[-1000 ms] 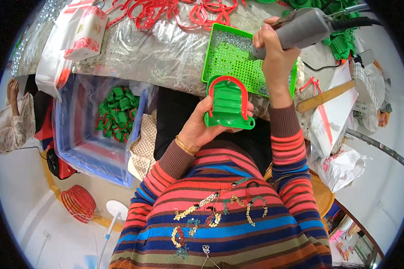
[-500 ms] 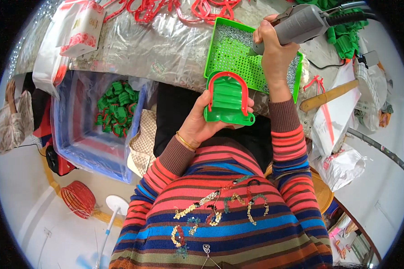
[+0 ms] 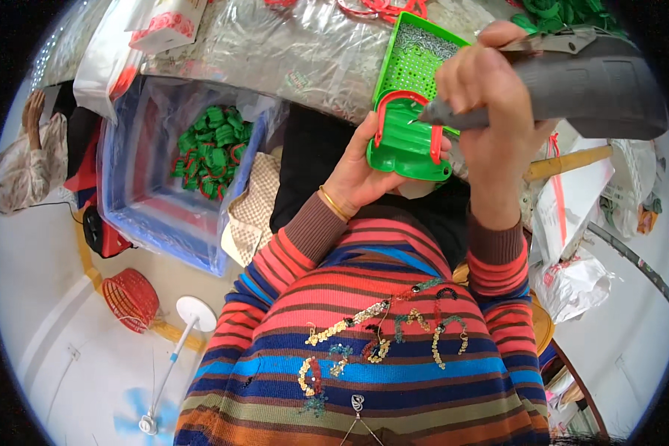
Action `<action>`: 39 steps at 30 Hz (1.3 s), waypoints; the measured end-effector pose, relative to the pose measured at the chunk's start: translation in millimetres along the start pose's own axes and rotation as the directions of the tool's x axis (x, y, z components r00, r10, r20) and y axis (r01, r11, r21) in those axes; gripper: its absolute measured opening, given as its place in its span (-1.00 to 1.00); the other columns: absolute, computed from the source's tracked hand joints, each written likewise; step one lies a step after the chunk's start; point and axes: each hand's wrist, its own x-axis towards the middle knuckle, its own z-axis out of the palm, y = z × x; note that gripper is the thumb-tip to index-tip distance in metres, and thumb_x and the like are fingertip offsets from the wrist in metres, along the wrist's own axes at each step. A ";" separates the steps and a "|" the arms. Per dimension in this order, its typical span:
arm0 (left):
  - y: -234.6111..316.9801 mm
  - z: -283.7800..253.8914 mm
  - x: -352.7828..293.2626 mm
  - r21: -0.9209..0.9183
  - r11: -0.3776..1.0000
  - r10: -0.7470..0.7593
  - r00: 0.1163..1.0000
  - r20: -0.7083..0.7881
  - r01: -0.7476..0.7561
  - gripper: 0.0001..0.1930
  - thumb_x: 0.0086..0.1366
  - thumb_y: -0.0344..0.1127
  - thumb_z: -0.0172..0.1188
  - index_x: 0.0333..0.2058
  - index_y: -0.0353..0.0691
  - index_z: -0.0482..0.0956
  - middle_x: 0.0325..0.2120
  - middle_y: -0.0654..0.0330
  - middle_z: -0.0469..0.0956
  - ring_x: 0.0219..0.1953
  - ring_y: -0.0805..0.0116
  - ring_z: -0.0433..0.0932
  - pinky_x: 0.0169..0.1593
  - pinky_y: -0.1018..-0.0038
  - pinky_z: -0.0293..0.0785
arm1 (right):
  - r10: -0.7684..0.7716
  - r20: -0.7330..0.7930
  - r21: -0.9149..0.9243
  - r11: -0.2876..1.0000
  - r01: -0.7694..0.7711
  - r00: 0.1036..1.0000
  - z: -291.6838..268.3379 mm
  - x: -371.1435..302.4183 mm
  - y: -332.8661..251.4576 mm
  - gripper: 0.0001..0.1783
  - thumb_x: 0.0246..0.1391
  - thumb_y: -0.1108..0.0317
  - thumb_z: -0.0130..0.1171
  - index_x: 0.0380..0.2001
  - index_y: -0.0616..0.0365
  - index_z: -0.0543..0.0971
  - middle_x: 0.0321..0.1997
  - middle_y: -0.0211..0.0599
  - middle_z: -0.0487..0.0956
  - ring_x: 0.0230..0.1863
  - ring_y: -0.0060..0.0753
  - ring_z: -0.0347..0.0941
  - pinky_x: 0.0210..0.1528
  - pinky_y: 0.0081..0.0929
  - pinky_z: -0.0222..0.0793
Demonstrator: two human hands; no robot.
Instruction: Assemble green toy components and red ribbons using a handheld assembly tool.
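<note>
My left hand [image 3: 355, 172] is closed around a green plastic piece [image 3: 403, 154] with ribbed, curved sides, held over my lap at the table edge. A red U-shaped handle [image 3: 407, 94] straddles it, one end at each side. In my right hand [image 3: 502, 119] is a grey electric screwdriver [image 3: 583, 89], blurred by motion. Its tip points left, over the upper right of the green piece, and a small shiny screw seems to sit at the tip. Whether it touches the plastic I cannot tell. Just behind, a bright green perforated tray [image 3: 387, 61] holds many silver screws [image 3: 428, 37].
To the left, a plastic-lined blue crate [image 3: 204, 256] contains several green pieces with red handles [image 3: 214, 145]. Red loops [image 3: 386, 9] and a tissue pack [image 3: 169, 27] lie on the plastic-covered table. A wooden stick [image 3: 572, 161] is at right. Another person's hand [image 3: 34, 111] shows far left.
The screwdriver has come down from over the screw tray to the green piece, its tip swinging nearer. The view has shifted, so the surroundings sit differently. My left hand keeps its hold.
</note>
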 end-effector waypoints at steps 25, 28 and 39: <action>-5.4 5.8 -18.4 0.279 0.960 0.019 0.992 -0.126 0.017 -0.39 0.28 0.07 0.06 0.17 -0.16 0.22 0.09 0.13 0.36 0.12 0.25 0.38 0.17 0.22 0.34 | 0.075 0.089 -0.024 0.997 -0.074 0.993 19.6 -27.9 4.8 -0.90 0.08 0.48 -0.02 -0.34 0.25 0.32 -0.68 -0.45 0.23 -0.66 -0.60 0.14 -0.53 -0.55 0.13; -5.0 7.8 -16.2 0.272 0.962 0.029 0.983 -0.181 0.022 -0.42 0.30 0.06 0.05 0.16 -0.17 0.24 0.07 0.11 0.39 0.09 0.24 0.42 0.15 0.21 0.37 | 0.068 0.123 -0.031 0.997 -0.064 0.990 14.5 -29.3 12.5 -0.90 0.09 0.46 -0.01 -0.36 0.22 0.31 -0.68 -0.46 0.23 -0.67 -0.61 0.13 -0.54 -0.56 0.12; 22.2 29.7 -41.2 0.479 0.874 0.039 0.974 -0.224 0.075 -0.48 0.32 -0.04 -0.02 0.10 -0.32 0.31 -0.02 -0.04 0.47 0.03 0.11 0.47 0.13 0.15 0.35 | -0.052 0.551 0.258 0.960 -0.111 0.833 18.6 6.9 -29.1 -0.75 0.14 0.25 0.07 -0.15 0.05 0.37 -0.66 -0.55 0.26 -0.71 -0.67 0.13 -0.57 -0.57 0.09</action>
